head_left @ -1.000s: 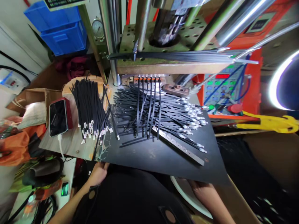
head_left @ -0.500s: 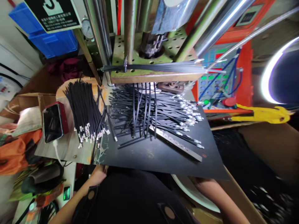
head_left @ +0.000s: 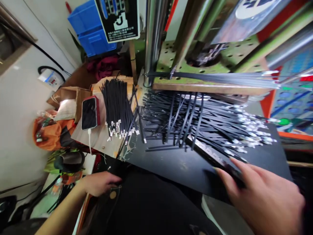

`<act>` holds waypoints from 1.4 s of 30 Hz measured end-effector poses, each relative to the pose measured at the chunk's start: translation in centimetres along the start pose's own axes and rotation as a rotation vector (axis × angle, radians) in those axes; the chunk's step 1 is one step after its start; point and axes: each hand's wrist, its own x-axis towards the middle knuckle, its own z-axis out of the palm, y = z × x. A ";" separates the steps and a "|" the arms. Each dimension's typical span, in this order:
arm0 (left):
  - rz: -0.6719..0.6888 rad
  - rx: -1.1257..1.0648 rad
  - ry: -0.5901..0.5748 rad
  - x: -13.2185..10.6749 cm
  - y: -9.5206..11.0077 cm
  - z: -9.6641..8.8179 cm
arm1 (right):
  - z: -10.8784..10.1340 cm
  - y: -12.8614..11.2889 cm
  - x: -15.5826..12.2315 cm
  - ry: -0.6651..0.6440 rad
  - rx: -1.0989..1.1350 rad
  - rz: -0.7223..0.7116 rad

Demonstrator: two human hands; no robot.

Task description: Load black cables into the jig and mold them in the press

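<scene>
My right hand (head_left: 264, 195) is at the near right of the black work board (head_left: 181, 166), its fingers closing round the near end of a long metal bar (head_left: 210, 153) that lies on the board. A big heap of black cable ties with silver heads (head_left: 207, 120) covers the board's far half. My left hand (head_left: 99, 182) rests low by my dark apron, under the board's near left corner, fingers loosely curled with nothing seen in them.
A neat bundle of black ties (head_left: 118, 107) lies on a wooden plank (head_left: 97, 137), beside a phone in a red case (head_left: 89, 112) on a charging cable. The press machine (head_left: 195, 55) with steel columns stands behind. Blue bins (head_left: 91, 29) and orange cloth (head_left: 52, 130) sit left.
My right hand has come up from under the board's near edge and onto the end of the metal bar. The camera has swung left and closer.
</scene>
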 end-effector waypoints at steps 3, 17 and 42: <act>-0.132 -0.116 0.047 -1.3 -0.6 -0.4 | 0.2 -1.6 2.4 0.232 -0.010 -0.067; -0.052 -0.093 0.478 1.6 1.5 -0.3 | -2.6 -2.3 10.0 0.117 -0.354 -0.295; 0.042 0.136 0.593 1.4 -3.4 -0.7 | -6.3 -2.3 15.3 -0.468 -0.327 -0.139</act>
